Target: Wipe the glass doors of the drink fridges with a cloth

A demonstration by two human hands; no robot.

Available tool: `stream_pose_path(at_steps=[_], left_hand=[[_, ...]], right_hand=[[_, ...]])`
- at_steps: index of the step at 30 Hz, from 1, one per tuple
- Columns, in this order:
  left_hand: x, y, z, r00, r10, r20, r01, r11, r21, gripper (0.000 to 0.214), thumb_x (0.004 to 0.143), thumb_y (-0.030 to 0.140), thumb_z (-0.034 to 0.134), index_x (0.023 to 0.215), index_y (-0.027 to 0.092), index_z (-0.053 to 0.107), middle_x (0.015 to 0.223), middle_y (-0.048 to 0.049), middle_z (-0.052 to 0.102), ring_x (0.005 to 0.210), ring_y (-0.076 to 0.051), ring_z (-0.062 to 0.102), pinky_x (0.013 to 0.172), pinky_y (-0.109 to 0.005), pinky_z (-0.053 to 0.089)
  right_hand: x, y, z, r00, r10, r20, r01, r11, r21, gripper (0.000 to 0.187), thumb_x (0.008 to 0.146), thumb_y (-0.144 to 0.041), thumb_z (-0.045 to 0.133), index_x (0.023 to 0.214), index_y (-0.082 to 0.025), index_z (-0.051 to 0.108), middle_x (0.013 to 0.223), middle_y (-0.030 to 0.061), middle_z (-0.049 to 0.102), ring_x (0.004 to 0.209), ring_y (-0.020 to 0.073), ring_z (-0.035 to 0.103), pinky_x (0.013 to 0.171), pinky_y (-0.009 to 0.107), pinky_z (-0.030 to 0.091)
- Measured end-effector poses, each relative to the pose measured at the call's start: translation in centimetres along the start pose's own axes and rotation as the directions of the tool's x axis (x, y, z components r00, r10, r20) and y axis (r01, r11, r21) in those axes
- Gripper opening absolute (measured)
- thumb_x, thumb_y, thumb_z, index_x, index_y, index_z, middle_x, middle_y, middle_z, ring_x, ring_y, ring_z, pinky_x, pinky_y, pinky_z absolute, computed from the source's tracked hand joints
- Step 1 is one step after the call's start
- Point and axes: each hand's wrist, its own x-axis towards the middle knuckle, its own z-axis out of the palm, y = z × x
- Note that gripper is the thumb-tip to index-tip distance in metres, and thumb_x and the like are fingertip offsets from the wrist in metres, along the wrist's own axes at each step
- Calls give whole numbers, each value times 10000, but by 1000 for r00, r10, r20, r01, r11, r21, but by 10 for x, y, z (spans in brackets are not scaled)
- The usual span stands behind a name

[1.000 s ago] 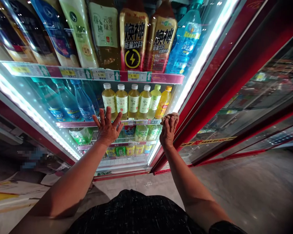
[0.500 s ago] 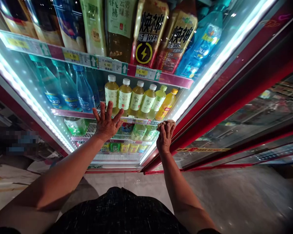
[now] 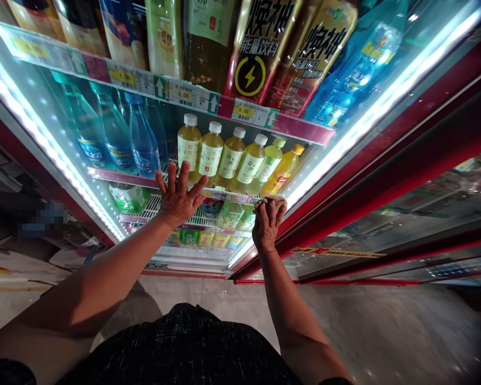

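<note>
My left hand (image 3: 179, 197) is open, its fingers spread in front of the drink cooler's middle shelf edge (image 3: 116, 176), level with the bottles; whether it touches glass I cannot tell. My right hand (image 3: 268, 224) is closed over a brownish cloth (image 3: 273, 201) at the right end of that shelf edge, beside the bright light strip (image 3: 324, 155). Behind the hands stands a row of green tea bottles (image 3: 230, 155) with white caps. A yellow bottle (image 3: 281, 170) with an orange cap ends the row, just above the cloth.
Blue bottles (image 3: 143, 136) stand at the left of the middle shelf. Larger drink bottles (image 3: 260, 48) fill the upper shelf above a price-tag rail (image 3: 184, 94). A red door frame (image 3: 364, 176) runs along the right. Grey floor (image 3: 224, 299) lies below.
The view has shifted slightly, so the upper bottles appear further up and to the right. My right hand and the cloth have moved slightly left against the shelf edge. My left hand stays spread.
</note>
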Motion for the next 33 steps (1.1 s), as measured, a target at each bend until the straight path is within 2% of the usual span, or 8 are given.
stream_pose_path(at_steps=[3,8,13,17,22,26,30,33], left_hand=[[1,0,0,1000,9,-3,-9,1000,12,947,911,360,688,1643,421,90,1737,-8,-191,1591,-277,-217,1256,-624,-160],[1,0,0,1000,5,3,-5,1000,10,957,908,361,689,1642,424,77,1736,-3,-198,1591,-275,-220,1252,-639,-157],[-1,0,1,1000,-7,-1,7,1000,-2,963,904,361,695,1636,439,75,1736,-2,-185,1593,-291,-207,1248,-679,-138],[-1,1,1,1000,-17,11,17,1000,4,960,910,370,690,1632,446,62,1735,-9,-178,1593,-303,-197,1243,-712,-116],[0,3,0,1000,-20,7,20,1000,8,928,928,386,674,1635,440,74,1736,4,-191,1594,-269,-209,1262,-640,-147],[-1,3,-1,999,-41,29,41,999,-11,931,929,384,670,1629,462,61,1732,12,-191,1589,-291,-210,1257,-667,-141],[-2,2,0,998,-45,40,46,999,-26,941,930,368,672,1626,471,48,1730,15,-192,1585,-295,-212,1252,-674,-153],[-4,2,1,996,-60,71,64,996,-60,969,917,345,694,1620,491,43,1728,19,-193,1583,-317,-211,1246,-705,-140]], right_hand=[[-1,-2,2,1000,-8,-16,8,1000,5,670,994,-119,531,1618,-289,352,1727,96,290,1636,327,88,1266,702,261],[-12,-12,-3,997,-29,69,25,998,55,630,1009,-198,536,1616,-240,370,1709,128,327,1637,339,62,1269,688,259],[8,-17,-2,1000,-25,19,24,997,72,531,1000,-118,531,1496,-307,551,1639,61,464,1638,310,137,1293,644,252],[14,-22,-2,999,-49,5,49,998,46,439,993,-121,567,1363,-334,667,1545,33,553,1614,287,227,1279,567,326],[29,-32,0,997,-71,-6,71,997,29,461,973,-142,615,1353,-395,679,1425,16,657,1557,265,326,1251,514,317],[27,-38,9,997,-69,-18,70,997,25,494,975,-125,578,1385,-388,661,1376,15,701,1587,244,262,1277,502,253],[4,-41,15,992,-79,99,74,996,51,501,963,-127,546,1364,-398,675,1408,0,688,1623,242,171,1310,545,174],[1,-45,19,988,-74,132,65,996,67,520,954,-136,544,1376,-415,665,1473,-9,646,1626,259,181,1312,572,171]])
